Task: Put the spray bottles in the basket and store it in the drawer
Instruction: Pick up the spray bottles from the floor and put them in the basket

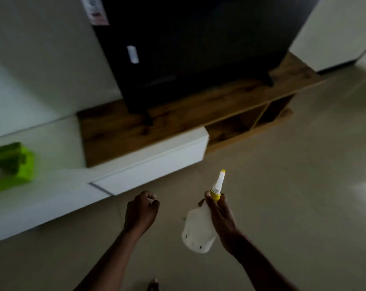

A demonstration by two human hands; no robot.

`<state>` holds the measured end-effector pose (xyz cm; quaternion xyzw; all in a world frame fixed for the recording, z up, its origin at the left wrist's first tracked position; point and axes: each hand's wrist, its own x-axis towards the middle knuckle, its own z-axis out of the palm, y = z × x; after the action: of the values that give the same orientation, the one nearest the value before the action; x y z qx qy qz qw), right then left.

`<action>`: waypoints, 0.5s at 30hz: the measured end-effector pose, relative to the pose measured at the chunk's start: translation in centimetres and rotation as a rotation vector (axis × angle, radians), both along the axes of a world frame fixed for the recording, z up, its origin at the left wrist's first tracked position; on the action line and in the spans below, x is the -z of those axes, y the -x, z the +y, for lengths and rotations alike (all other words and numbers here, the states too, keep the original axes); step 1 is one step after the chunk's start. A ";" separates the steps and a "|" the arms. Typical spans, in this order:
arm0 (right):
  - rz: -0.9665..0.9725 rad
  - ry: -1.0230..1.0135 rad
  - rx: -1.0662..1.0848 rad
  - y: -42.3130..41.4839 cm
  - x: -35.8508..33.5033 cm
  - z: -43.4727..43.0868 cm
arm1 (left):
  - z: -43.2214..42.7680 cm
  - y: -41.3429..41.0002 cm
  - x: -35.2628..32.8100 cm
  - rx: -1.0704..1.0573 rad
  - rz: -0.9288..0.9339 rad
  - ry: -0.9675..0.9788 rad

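My right hand (221, 217) grips a white spray bottle (196, 229) by its neck, just under the yellow collar; its white nozzle with a yellow tip points up and away. To the left of it, my left hand (141, 211) is curled into a loose fist and holds nothing that I can see. A bright green basket (14, 164) sits at the far left on the low white cabinet top, blurred and cut off by the frame edge. The white drawer front (152, 162) of the cabinet is closed, just beyond my left hand.
A large black television (199, 49) stands on a wooden stand (220, 101) with open shelves at the right. A pale tiled floor (293, 185) spreads to the right. A small dark object (153, 285) lies on the floor at the bottom edge.
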<state>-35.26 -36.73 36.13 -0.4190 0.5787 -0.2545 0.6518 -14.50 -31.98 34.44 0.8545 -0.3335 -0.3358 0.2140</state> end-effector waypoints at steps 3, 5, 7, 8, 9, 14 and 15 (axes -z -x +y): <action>0.014 0.101 -0.116 -7.3 -4.9 -0.6 | 1.4 -6.4 -4.1 -0.096 0.021 0.029; 0.007 0.168 -0.148 -11.4 -7.2 -0.9 | 2.3 -9.9 -6.5 -0.174 0.069 0.044; -0.014 0.177 -0.172 -15.6 -9.2 -1.1 | 3.5 -13.3 -8.6 -0.244 0.090 0.068; -0.024 0.172 -0.183 -17.6 -10.1 -1.1 | 4.1 -14.9 -9.6 -0.262 0.084 0.078; -0.034 0.170 -0.180 -19.2 -10.7 -1.1 | 4.6 -16.3 -10.4 -0.272 0.075 0.078; -0.093 0.171 -0.196 -27.4 -13.2 -0.9 | 7.7 -23.5 -13.3 -0.400 0.060 0.071; -0.100 0.164 -0.203 -29.0 -13.6 -0.8 | 8.3 -24.9 -13.6 -0.429 0.057 0.067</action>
<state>-6.28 -37.58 49.69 -0.5141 0.4772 -0.2544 0.6658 10.44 -23.70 48.08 0.8885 -0.1487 -0.2954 0.3181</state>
